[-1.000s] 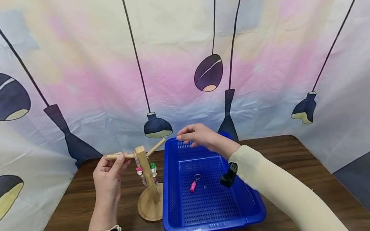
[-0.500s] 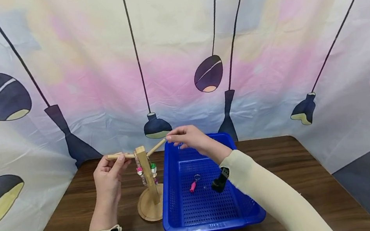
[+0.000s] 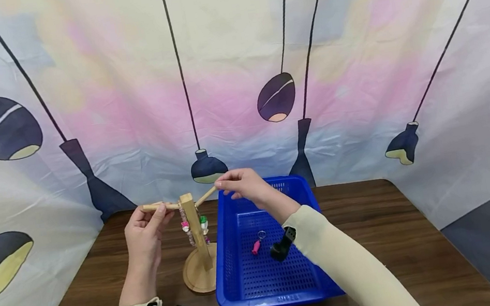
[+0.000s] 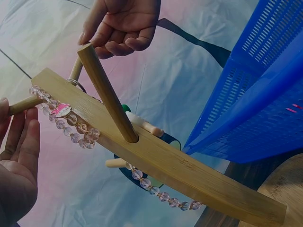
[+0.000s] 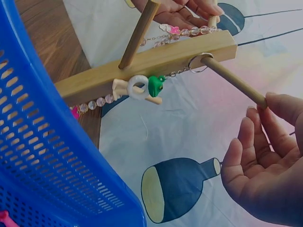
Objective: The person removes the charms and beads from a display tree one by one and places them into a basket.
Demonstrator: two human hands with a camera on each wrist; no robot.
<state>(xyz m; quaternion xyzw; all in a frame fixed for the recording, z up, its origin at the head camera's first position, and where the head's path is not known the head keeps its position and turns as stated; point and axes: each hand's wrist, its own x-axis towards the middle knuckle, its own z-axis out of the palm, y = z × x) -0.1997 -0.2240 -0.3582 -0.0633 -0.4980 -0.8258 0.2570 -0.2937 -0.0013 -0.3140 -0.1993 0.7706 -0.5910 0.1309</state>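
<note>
A wooden jewelry stand (image 3: 197, 233) stands upright on a round base, with pegs sticking out of its post. My left hand (image 3: 145, 235) pinches the upper left peg between thumb and fingers. The tip of the upper right peg (image 5: 236, 84) is pinched by my right hand (image 3: 246, 187). Hanging from that peg by its ring is a keychain with a green-topped small figure (image 5: 155, 86). A bracelet of clear pinkish beads (image 4: 75, 128) with a pink charm hangs on the left peg. Lower down, another beaded bracelet (image 4: 163, 196) hangs on a peg.
Right beside the stand is a blue perforated basket (image 3: 221, 276), under my right forearm. One pink keychain (image 3: 256, 247) lies inside it. Both rest on a dark wooden table (image 3: 361, 210). A cloth backdrop printed with lamps (image 3: 230, 45) rises behind the table.
My right hand has moved left, from above the basket's far rim to the tip of the right peg, which it now pinches. The left hand stays on its peg.
</note>
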